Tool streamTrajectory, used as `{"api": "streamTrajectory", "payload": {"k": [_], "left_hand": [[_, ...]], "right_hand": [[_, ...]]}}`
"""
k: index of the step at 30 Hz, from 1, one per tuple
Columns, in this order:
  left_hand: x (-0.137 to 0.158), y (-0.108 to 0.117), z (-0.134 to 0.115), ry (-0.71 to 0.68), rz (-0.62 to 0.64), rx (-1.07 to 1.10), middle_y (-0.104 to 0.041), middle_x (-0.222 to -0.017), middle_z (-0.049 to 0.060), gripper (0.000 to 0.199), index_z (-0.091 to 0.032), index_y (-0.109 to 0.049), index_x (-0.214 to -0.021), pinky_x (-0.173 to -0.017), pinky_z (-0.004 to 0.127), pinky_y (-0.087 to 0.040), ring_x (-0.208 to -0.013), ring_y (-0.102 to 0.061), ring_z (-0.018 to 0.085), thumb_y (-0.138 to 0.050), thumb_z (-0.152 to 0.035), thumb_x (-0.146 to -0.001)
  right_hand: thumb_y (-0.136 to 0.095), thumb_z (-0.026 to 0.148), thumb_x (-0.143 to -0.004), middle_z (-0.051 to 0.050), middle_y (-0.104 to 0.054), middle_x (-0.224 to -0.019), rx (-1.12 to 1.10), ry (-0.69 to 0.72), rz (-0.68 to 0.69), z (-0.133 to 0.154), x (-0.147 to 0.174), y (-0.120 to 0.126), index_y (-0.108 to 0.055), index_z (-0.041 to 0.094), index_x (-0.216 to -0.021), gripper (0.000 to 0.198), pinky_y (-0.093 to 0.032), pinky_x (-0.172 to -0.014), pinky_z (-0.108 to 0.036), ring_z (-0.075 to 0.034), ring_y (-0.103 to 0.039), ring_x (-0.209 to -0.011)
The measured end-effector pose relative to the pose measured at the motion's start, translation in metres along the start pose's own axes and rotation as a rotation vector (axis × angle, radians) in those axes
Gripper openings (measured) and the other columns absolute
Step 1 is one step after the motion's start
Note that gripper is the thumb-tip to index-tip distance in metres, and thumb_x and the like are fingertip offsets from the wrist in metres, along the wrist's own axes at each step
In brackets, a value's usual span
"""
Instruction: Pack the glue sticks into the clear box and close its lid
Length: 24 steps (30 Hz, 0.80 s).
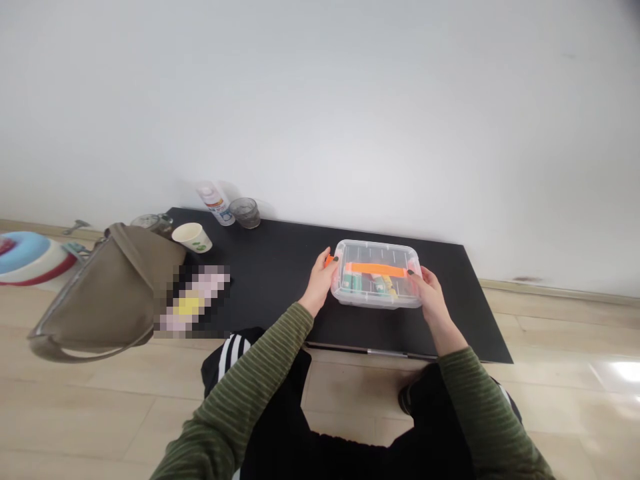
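A clear plastic storage box (377, 300) with an orange carrying handle (377, 269) on its lid is between my hands, over the black table (280, 287). Green, white and yellow packets (383, 285) show through its wall. My left hand (320, 280) grips the box's left end, by an orange latch (329, 261). At the right end, my right hand (431, 293) is closed on the box, thumb on top near the handle and fingers behind the edge. The lid appears to be on. Whether the box's base touches the table I cannot tell.
Left on the table are a paper cup (193, 238), a spray can (216, 203), a dark glass (245, 213) and a blurred pink-and-yellow item (189, 305). A brown bag (105, 293) overhangs the left edge. Behind the table rises a white wall (350, 120).
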State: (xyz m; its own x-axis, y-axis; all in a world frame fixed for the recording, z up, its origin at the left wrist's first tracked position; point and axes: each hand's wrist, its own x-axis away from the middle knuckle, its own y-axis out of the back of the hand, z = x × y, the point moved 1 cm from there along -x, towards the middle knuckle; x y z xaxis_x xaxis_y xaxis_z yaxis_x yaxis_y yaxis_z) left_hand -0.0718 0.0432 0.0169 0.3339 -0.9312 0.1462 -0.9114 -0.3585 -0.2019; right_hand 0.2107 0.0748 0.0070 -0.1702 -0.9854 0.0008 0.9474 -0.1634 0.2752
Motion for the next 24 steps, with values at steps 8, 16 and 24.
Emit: {"api": "streamTrajectory", "payload": {"k": [8,16,24], "left_hand": [[0.002,-0.004,-0.007,-0.091,-0.031,-0.127,-0.045,-0.153,0.008,0.054,-0.021,-0.052,-0.141,-0.118,0.037,-0.032,-0.14,-0.044,0.025,-0.061,-0.031,-0.089],[0.013,-0.003,-0.009,-0.056,0.143,-0.226,-0.017,-0.165,0.007,0.086,-0.024,-0.017,-0.158,-0.123,0.036,-0.017,-0.151,-0.019,0.023,-0.064,-0.037,-0.088],[0.013,-0.004,-0.016,-0.074,0.204,-0.317,-0.007,-0.166,0.009,0.083,-0.018,-0.009,-0.159,-0.124,0.038,-0.007,-0.153,-0.008,0.022,-0.054,-0.028,-0.091]], "right_hand": [[-0.073,0.042,-0.073,-0.013,-0.066,-0.125,0.001,0.05,-0.128,0.021,0.01,0.002,-0.061,0.017,-0.126,0.06,-0.058,-0.086,-0.041,-0.028,-0.068,-0.104],[-0.073,0.042,-0.074,-0.013,-0.067,-0.126,0.081,0.125,-0.14,0.027,0.012,0.005,-0.065,0.015,-0.125,0.058,-0.053,-0.096,-0.043,-0.029,-0.065,-0.111],[-0.068,0.039,-0.078,-0.013,-0.067,-0.127,0.164,0.15,-0.128,0.027,0.011,0.008,-0.065,0.016,-0.127,0.054,-0.051,-0.099,-0.046,-0.029,-0.066,-0.111]]}}
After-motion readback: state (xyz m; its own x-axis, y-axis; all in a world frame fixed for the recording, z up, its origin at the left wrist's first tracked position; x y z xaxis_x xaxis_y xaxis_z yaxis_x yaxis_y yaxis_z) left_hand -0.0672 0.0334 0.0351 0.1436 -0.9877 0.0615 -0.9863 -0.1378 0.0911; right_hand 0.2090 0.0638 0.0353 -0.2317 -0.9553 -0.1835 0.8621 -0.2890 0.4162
